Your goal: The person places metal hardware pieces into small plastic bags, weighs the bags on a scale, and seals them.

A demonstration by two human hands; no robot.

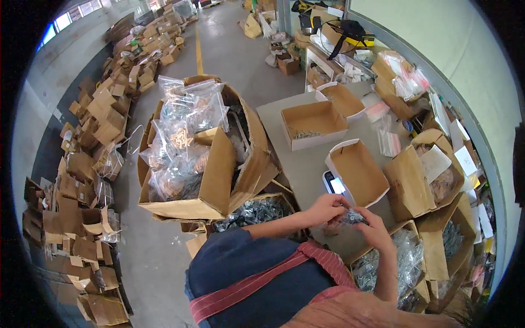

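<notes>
— What kind of room is this?

— A warehouse hall with a grey concrete floor (229,49) and a yellow line (198,52) painted along it.

— And the sides?

— Flattened and stacked cardboard boxes (98,115) run along the left wall, under a strip of windows (63,21) letting in daylight. On the right stands a pale green wall (437,33) with a grey frame.

— Any furniture?

— A grey tabletop (306,158), with a white shelf unit (322,65) beyond it.
</notes>
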